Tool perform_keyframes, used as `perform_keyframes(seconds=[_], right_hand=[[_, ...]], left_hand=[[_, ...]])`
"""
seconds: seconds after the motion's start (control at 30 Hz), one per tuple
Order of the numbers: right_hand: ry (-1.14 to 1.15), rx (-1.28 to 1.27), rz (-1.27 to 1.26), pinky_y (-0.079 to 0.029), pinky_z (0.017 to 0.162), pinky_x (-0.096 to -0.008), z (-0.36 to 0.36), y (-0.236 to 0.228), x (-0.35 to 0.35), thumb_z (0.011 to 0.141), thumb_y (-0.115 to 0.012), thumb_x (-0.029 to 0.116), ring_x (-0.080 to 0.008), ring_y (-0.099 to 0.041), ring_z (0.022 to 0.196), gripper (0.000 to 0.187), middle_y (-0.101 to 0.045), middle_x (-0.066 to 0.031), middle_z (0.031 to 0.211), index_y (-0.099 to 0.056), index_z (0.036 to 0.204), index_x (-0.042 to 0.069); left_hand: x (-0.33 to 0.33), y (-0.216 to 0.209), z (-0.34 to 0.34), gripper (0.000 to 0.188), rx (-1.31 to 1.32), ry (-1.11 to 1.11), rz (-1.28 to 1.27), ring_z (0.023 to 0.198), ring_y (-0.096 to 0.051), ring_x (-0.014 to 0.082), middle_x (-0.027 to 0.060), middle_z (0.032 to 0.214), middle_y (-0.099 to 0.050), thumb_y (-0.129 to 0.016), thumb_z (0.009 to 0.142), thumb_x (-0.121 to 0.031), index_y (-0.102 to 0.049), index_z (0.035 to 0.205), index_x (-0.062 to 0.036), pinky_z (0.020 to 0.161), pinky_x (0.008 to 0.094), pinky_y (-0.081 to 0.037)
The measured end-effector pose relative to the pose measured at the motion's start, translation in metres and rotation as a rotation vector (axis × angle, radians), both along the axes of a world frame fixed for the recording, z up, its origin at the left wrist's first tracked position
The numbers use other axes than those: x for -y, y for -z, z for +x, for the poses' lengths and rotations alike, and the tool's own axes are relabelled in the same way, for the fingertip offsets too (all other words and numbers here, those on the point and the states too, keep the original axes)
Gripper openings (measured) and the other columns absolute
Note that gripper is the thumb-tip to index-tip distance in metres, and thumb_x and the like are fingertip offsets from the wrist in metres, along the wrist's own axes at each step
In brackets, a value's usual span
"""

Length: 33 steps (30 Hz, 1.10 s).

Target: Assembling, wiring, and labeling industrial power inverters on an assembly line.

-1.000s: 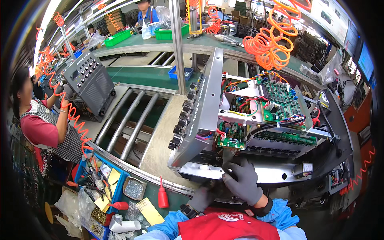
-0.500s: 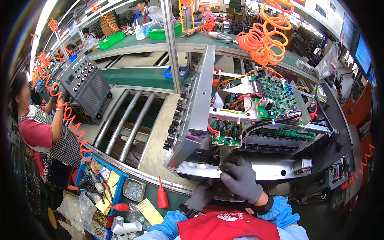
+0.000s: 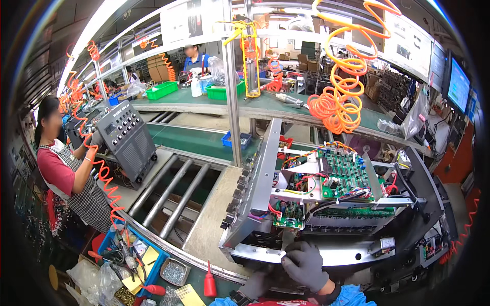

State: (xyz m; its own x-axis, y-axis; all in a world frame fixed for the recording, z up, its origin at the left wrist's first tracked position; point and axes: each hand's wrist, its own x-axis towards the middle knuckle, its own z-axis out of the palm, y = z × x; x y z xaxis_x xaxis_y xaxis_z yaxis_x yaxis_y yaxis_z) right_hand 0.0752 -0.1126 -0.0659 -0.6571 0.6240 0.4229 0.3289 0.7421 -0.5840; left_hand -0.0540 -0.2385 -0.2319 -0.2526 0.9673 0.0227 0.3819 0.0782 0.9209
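Observation:
In front of me stands an opened machine housing with a sheet-metal base (image 3: 326, 256), a tilted front panel (image 3: 251, 183) with dark knobs, and a green circuit board (image 3: 347, 171) with coloured wires on top. My right hand (image 3: 305, 264), in a grey glove, rests at the near lip of the base. Its fingers are bent together, and whatever lies between them is hidden. Lower and to the left, my left hand (image 3: 256, 285), also gloved, is beside the base's near edge. Motion blur and shadow hide its fingers.
Left of the housing are metal rollers (image 3: 168, 196). Near left lie a blue tray (image 3: 162, 259) of tools, a box of small metal parts (image 3: 174, 272) and a red squeeze bottle (image 3: 210, 283). A co-worker (image 3: 71, 168) handles a grey machine (image 3: 127, 143). Orange coiled hoses (image 3: 347, 97) hang overhead.
My view has tilted upward, so the scene sits lower in the picture. My right hand stays at the base's near lip; my left hand remains low beside it, now more blurred.

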Motion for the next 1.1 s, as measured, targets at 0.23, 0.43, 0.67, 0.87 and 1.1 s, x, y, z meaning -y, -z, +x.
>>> perform_keyframes(seconds=[0.23, 0.43, 0.67, 0.87, 1.1], right_hand=[[0.073, 0.062, 0.048, -0.047, 0.075, -0.0448, -0.011, -0.011, 0.004, 0.078, -0.069, 0.025, -0.0341, -0.060, 0.084, 0.019, -0.065, -0.0120, 0.091, -0.072, 0.090, 0.010], [0.018, 0.160, 0.122, -0.047, 0.073, -0.0479, -0.045, -0.021, 0.013, 0.078, -0.067, 0.030, -0.0365, -0.061, 0.084, 0.023, -0.065, -0.0147, 0.088, -0.073, 0.093, 0.013], [-0.017, 0.165, 0.097, -0.046, 0.075, -0.0477, -0.051, -0.029, 0.024, 0.077, -0.067, 0.030, -0.0347, -0.061, 0.084, 0.022, -0.066, -0.0143, 0.084, -0.076, 0.089, 0.013], [-0.055, 0.079, 0.112, -0.048, 0.076, -0.0469, -0.050, -0.013, 0.013, 0.079, -0.067, 0.030, -0.0365, -0.062, 0.084, 0.025, -0.066, -0.0158, 0.084, -0.075, 0.095, 0.013], [-0.005, 0.124, 0.037, -0.048, 0.074, -0.0474, -0.048, 0.002, 0.008, 0.079, -0.068, 0.030, -0.0378, -0.062, 0.082, 0.023, -0.067, -0.0158, 0.085, -0.075, 0.091, 0.012]], left_hand=[[0.008, -0.015, -0.025, 0.025, 0.192, -0.165, 0.066, 0.107, -0.063, 0.0228, 0.0122, 0.113, -0.067, -0.057, 0.090, 0.002, -0.066, 0.113, -0.0016, 0.092, 0.0383, -0.051], [0.002, -0.002, -0.025, 0.034, 1.568, -0.145, 0.201, 0.112, -0.058, 0.0206, 0.0078, 0.123, -0.059, -0.057, 0.097, -0.017, -0.052, 0.129, -0.0056, 0.097, 0.0374, -0.049], [0.007, 0.002, -0.021, 0.019, 0.953, -0.204, 0.161, 0.077, -0.063, 0.0164, 0.0042, 0.089, -0.064, -0.056, 0.098, -0.021, -0.061, 0.111, -0.0077, 0.068, 0.0303, -0.054], [0.004, 0.049, -0.027, 0.048, 0.229, -0.155, 0.230, 0.114, -0.060, 0.0220, 0.0124, 0.122, -0.061, -0.065, 0.091, -0.015, -0.050, 0.134, -0.0047, 0.096, 0.0387, -0.050], [0.004, 0.043, -0.026, 0.031, 0.220, -0.032, 0.203, 0.091, -0.064, 0.0231, 0.0114, 0.102, -0.065, -0.065, 0.088, -0.005, -0.056, 0.117, -0.0024, 0.078, 0.0385, -0.054]])
